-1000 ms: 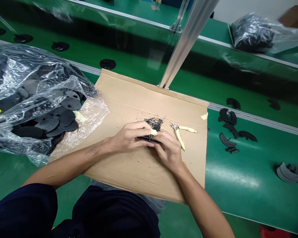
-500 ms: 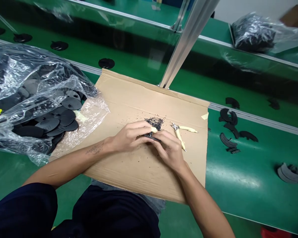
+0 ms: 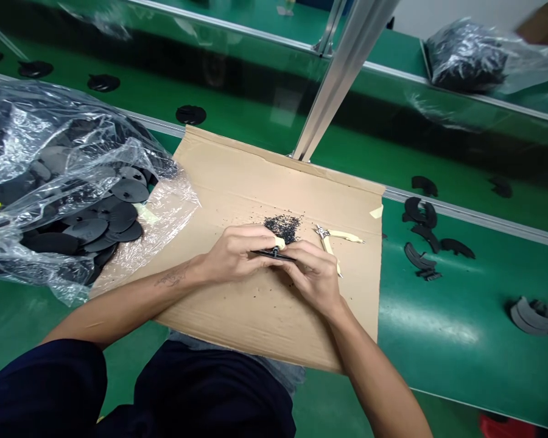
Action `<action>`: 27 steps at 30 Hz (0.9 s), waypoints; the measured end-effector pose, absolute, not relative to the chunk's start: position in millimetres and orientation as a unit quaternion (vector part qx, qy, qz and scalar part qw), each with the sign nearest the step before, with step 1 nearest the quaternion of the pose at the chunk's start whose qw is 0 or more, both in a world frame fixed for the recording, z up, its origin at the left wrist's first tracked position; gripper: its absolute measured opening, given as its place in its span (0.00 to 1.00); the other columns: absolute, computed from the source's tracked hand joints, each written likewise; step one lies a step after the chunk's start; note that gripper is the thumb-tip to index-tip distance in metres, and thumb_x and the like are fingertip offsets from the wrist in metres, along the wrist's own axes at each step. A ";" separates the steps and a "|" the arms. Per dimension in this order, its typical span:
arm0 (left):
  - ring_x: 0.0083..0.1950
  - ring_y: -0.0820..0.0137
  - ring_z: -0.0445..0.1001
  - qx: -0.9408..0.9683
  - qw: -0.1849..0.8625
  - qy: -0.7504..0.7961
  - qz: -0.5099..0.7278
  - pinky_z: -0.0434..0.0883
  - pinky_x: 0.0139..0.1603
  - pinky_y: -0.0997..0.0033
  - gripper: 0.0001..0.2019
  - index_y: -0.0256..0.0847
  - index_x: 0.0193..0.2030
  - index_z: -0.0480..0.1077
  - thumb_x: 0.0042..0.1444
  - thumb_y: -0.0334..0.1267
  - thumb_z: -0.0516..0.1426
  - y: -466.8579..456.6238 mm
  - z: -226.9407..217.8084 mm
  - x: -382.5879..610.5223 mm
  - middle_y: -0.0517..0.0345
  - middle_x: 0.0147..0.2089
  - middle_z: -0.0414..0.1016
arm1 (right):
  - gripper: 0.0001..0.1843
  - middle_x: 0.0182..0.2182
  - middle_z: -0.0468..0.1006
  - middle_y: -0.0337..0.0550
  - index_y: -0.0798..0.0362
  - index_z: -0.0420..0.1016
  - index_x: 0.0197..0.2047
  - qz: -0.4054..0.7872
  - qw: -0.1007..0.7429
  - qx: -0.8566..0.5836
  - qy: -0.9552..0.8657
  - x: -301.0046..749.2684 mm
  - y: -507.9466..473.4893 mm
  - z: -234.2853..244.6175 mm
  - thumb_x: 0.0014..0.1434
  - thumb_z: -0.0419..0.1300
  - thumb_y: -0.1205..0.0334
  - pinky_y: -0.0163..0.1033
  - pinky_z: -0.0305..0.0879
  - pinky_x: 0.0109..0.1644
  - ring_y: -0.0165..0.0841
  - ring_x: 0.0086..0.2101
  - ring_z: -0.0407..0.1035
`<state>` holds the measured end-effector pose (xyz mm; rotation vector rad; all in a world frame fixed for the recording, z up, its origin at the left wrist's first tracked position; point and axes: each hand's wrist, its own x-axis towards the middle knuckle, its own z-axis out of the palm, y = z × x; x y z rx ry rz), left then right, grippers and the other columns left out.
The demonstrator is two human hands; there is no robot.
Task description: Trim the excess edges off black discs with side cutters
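Both hands hold a thin black disc (image 3: 274, 254), seen nearly edge-on over the cardboard. My left hand (image 3: 237, 250) is closed on its left side, and my right hand (image 3: 313, 267) grips its right side. A pale yellow cover (image 3: 279, 242) sits on a fingertip of my left hand, just above the disc. Behind the fingers lies a heap of small black scraps (image 3: 285, 226). To the right of it, side cutters (image 3: 331, 243) with pale yellow handles rest on the cardboard, jaws toward the heap. My fingers hide part of the disc.
The cardboard sheet (image 3: 256, 328) covers the bench before me. A clear plastic bag (image 3: 119, 152) full of black discs (image 3: 128, 190) lies at left. Curved black pieces (image 3: 420, 255) are scattered on the green bench (image 3: 429, 334). An aluminium post (image 3: 329, 91) rises behind the cardboard.
The disc has tilted a little between my hands, and more of its dark edge shows. My left hand has shifted slightly left. The cutters and scraps stay in place.
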<state>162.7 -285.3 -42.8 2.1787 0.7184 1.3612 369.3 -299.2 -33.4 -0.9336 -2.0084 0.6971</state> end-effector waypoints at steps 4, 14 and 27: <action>0.40 0.71 0.80 0.791 0.241 0.267 0.495 0.77 0.40 0.70 0.08 0.41 0.49 0.77 0.66 0.39 0.60 -286.2 -44.0 163.5 0.52 0.41 0.82 | 0.05 0.37 0.84 0.45 0.49 0.84 0.42 0.276 0.399 -0.371 -0.792 369.9 -299.4 -33.4 0.64 0.65 0.62 0.41 0.78 0.40 0.34 0.35 0.78; 0.41 0.69 0.79 0.766 0.325 0.264 0.488 0.78 0.42 0.68 0.16 0.39 0.47 0.78 0.65 0.51 0.60 -287.0 -38.6 163.5 0.49 0.41 0.82 | 0.05 0.36 0.84 0.43 0.46 0.85 0.41 0.306 0.426 -0.368 -0.768 369.0 -299.2 -35.6 0.63 0.66 0.61 0.43 0.79 0.40 0.34 0.34 0.78; 0.41 0.73 0.80 0.627 0.582 0.272 0.442 0.78 0.44 0.74 0.07 0.40 0.40 0.81 0.60 0.41 0.66 -281.7 -37.3 157.1 0.53 0.39 0.81 | 0.09 0.44 0.83 0.44 0.46 0.83 0.44 0.348 0.452 -0.333 -0.751 370.4 -293.8 -26.8 0.59 0.70 0.59 0.49 0.75 0.53 0.36 0.45 0.77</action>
